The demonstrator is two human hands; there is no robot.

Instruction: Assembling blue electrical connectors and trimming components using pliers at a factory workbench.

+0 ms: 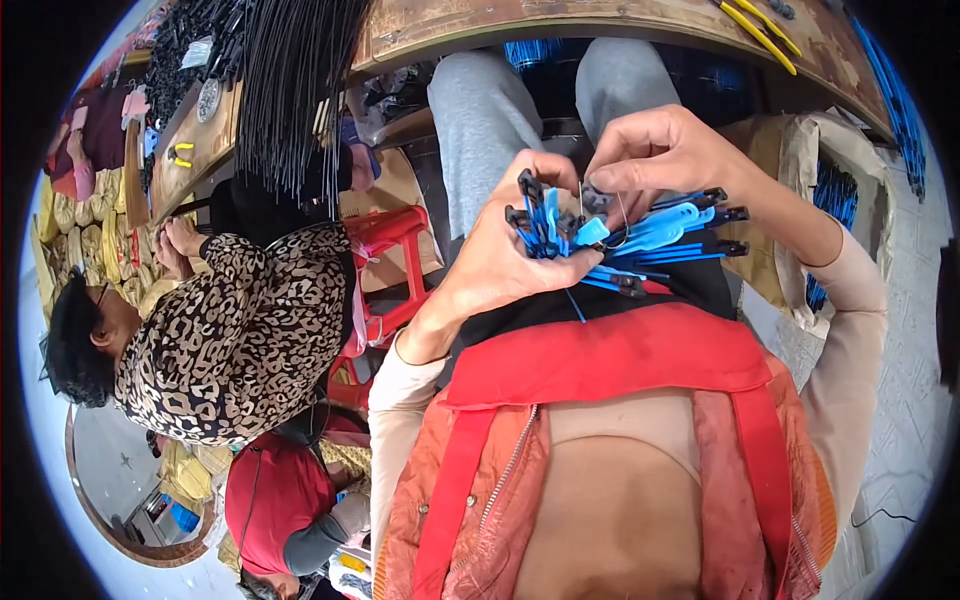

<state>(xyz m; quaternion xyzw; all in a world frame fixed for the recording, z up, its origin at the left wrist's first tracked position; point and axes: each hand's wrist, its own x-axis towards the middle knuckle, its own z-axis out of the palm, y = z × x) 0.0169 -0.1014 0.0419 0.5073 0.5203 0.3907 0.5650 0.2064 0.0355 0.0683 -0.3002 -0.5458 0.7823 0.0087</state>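
Observation:
My left hand (520,235) is closed round a bundle of thin blue rods (690,252) with black clip-like ends, held above my lap. Several flat light-blue plastic pieces (655,228) with rounded ends lie among the rods. Over the bundle, my right hand (655,155) is closed, thumb and fingers pinched together. A thin curved wire (626,215) runs from its fingertips down to the bundle. One small dark grey piece (596,197) shows just below the right thumb. The palm of my left hand hides part of the rods.
A wooden bench (500,22) stands ahead, with yellow-handled pliers (765,35) at right and a sheaf of black rods (300,90) at left. An open sack (800,190) of blue rods sits right. Left are a person in a patterned top (240,330) and a red stool (395,260).

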